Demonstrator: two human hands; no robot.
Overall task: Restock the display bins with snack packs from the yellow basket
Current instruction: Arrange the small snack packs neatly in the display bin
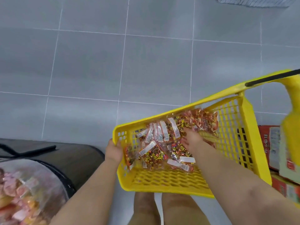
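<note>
Yellow basket [170,182]: gripped at its corner rim by the left hand [113,151].
Right hand [193,141]: buried in snack packs [154,153] heaped inside the basket; finger state cannot be told.

The left forearm [90,189] and right forearm [227,172] are bare to the frame's edge, like the left hand [113,151] and right hand [193,140]. The legs [144,207] look bare too, though blur clouds them.

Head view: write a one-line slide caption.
Left hand grips a corner of the tilted yellow basket while the right hand reaches into its snack packs.
</note>
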